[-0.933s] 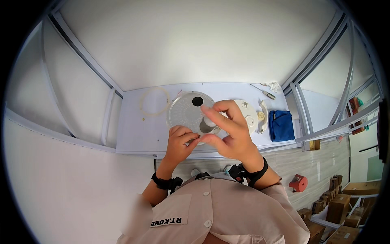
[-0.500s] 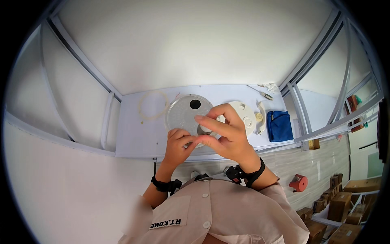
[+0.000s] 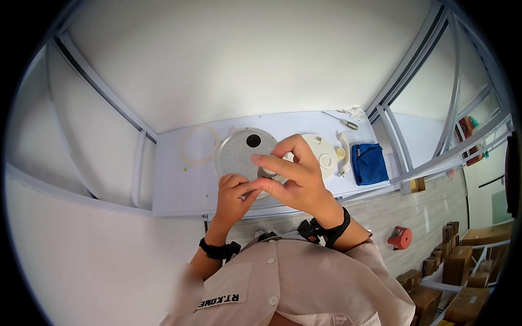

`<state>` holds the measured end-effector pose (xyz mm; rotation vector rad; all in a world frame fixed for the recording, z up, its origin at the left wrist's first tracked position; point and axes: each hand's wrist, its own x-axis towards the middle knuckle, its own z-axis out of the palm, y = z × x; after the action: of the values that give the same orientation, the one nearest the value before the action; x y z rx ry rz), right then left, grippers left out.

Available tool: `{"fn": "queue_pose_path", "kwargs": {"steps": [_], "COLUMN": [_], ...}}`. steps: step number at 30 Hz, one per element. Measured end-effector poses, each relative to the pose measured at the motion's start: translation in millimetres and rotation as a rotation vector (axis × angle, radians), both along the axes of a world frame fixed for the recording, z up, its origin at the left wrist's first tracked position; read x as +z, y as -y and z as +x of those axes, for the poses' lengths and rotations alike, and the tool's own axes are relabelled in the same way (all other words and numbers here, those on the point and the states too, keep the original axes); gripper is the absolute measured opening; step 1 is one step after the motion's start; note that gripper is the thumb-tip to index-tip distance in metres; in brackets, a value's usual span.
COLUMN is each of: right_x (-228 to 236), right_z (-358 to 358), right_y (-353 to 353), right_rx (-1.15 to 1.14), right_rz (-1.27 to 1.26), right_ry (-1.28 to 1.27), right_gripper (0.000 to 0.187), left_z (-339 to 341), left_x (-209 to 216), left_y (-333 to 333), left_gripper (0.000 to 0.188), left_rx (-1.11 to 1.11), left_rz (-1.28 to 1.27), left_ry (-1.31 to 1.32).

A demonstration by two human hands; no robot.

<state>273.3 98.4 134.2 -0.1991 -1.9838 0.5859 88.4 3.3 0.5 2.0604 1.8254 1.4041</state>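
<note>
The round, silver-grey metal disc lies flat on the pale, rectangular worktable, directly beyond the hands. Its face is dull and bears faint surface relief; a raised, bright rim runs around the visible edge. A solid black circular area is located near the far edge of the disc. A short grey cylinder with a pale end face is positioned over the near right portion of the disc, partly covered by the right hand. Right hand: the thumb and index finger are set apart in a C-shape, with the cylinder visible through the gap; the remaining fingers are bent. Contact between the index finger and the cylinder cannot be determined. Left hand: the fingers are curled and the thumb is drawn toward them, with the tips meeting the right thumb tip. Any small part between these tips is hidden. A flat, white, round plastic cover lies to the right of the disc; a thin, pale-yellow ring lies to its left.
</note>
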Motion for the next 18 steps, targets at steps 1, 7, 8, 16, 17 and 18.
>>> {"fn": "queue_pose_path", "kwargs": {"steps": [1, 7, 8, 16, 17, 18], "right_x": [5, 13, 13, 0, 0, 3], "right_z": [-2, -1, 1, 2, 0, -2], "right_y": [-1, 10, 9, 1, 1, 3], "right_rx": [0.029, 0.326, 0.341, 0.053, 0.05, 0.093], "right_rz": [0.018, -0.3, -0.305, -0.043, -0.034, -0.076], "right_ry": [-0.018, 0.01, 0.036, 0.041, 0.033, -0.009], "right_gripper": [0.042, 0.045, 0.044, 0.049, 0.051, 0.051], "left_z": [0, -3, -2, -6, -7, -8], "left_x": [-3, -6, -4, -7, -10, -12], "left_y": [0, -1, -1, 0, 1, 1], "left_gripper": [0.015, 0.016, 0.016, 0.016, 0.017, 0.017], "left_rx": [0.004, 0.006, 0.005, -0.001, -0.005, -0.01], "left_rz": [0.008, 0.037, 0.039, 0.005, 0.006, 0.008], "left_ry": [-0.005, -0.024, -0.022, -0.04, -0.04, -0.041]}}
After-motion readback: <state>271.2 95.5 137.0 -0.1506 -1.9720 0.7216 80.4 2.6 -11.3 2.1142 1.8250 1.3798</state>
